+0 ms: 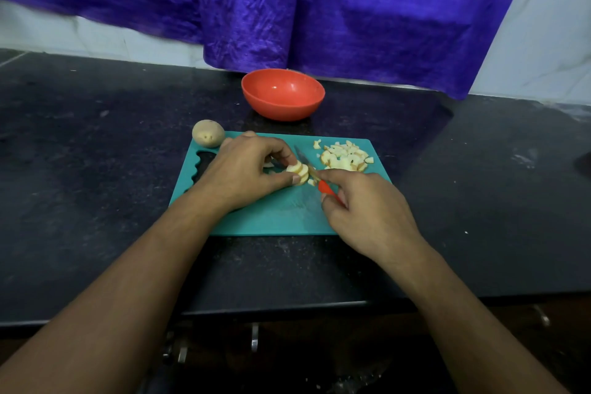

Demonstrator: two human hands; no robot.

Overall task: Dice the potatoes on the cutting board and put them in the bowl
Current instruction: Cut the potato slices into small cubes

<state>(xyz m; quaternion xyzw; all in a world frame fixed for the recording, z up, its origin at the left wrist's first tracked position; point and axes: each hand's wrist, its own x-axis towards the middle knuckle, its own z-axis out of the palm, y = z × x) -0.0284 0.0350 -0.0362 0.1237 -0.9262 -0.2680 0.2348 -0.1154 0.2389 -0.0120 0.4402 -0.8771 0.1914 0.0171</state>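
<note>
A teal cutting board lies on the dark counter. In its middle my left hand pinches a stack of potato slices between thumb and fingers. My right hand grips a red-handled knife, whose blade passes through the slices. A pile of diced potato sits at the board's far right corner. One whole unpeeled potato rests at the board's far left corner. An orange-red bowl stands behind the board, with nothing visible inside.
A purple cloth hangs down the tiled wall to the counter behind the bowl. The black counter stretches left and right of the board. Its front edge runs below my forearms, with cabinet handles underneath.
</note>
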